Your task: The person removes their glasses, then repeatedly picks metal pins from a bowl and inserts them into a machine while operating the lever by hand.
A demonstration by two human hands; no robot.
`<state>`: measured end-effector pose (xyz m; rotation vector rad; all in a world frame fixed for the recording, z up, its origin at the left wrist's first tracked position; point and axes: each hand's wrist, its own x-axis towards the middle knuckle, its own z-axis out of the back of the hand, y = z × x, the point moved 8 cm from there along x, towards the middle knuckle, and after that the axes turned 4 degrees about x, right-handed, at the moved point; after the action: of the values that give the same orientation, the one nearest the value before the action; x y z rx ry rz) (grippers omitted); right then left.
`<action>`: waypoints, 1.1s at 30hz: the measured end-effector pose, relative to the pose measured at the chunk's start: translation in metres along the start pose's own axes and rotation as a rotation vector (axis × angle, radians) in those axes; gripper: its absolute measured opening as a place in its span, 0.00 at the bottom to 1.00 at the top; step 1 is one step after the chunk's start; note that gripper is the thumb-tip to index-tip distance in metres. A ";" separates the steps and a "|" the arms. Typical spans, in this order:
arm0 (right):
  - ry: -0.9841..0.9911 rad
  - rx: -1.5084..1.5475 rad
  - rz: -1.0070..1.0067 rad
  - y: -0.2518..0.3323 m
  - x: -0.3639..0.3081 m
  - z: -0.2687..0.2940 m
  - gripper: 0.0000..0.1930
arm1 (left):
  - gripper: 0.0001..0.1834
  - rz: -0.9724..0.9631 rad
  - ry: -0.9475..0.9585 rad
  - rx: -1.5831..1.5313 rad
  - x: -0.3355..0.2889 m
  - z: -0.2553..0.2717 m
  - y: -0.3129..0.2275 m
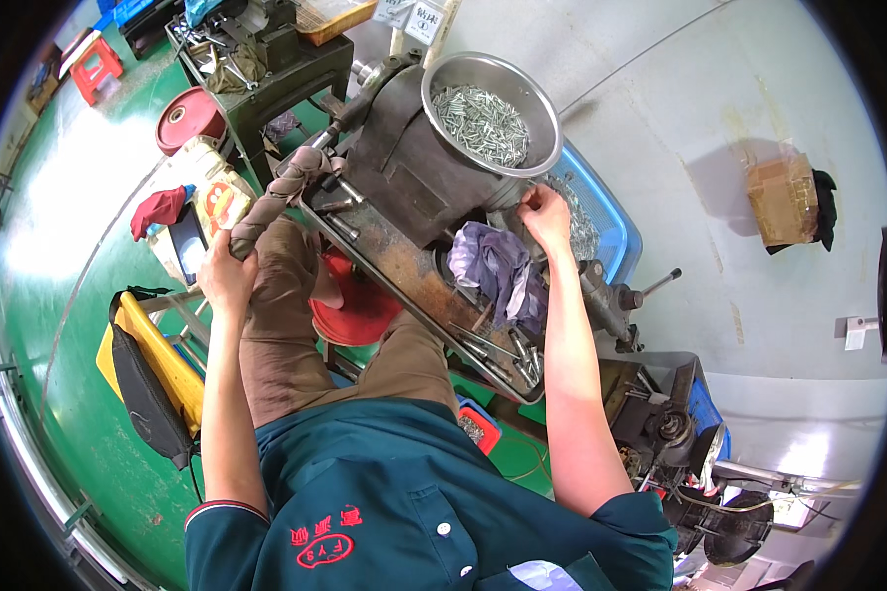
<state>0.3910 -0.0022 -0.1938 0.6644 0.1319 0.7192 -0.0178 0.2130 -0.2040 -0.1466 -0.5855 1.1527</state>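
Note:
My left hand (229,278) is wrapped round the lower end of a long lever (271,205) bound in brown cloth. The lever slants up to a dark bench machine (404,148). My right hand (545,219) is at the machine's right end, close to a round metal spindle end (507,195). Its thumb and fingers are pinched together; what they hold, if anything, is too small to make out. Above that hand, a steel bowl (545,94) full of small metal pins (481,123) rests on top of the machine. Beside it, a blue plastic basket (621,231) contains more small metal parts.
A purple-grey rag (498,271) lies on the metal tray (384,251) under the machine, near several hand tools (503,357). A red stool (350,320) stands below. Another machine (672,424) is at the right, and a yellow chair (163,364) at the left.

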 end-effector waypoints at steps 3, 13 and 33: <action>-0.006 -0.014 0.006 -0.002 0.001 0.000 0.07 | 0.15 0.006 0.011 -0.006 0.001 -0.001 0.000; -0.005 -0.029 0.016 0.001 0.001 -0.001 0.07 | 0.15 0.005 0.008 -0.002 0.001 -0.002 0.001; -0.003 -0.109 0.022 0.006 -0.001 0.000 0.08 | 0.13 0.006 0.001 -0.003 0.001 0.000 -0.001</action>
<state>0.3872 0.0006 -0.1909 0.5631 0.0822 0.7408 -0.0168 0.2130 -0.2028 -0.1518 -0.5866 1.1574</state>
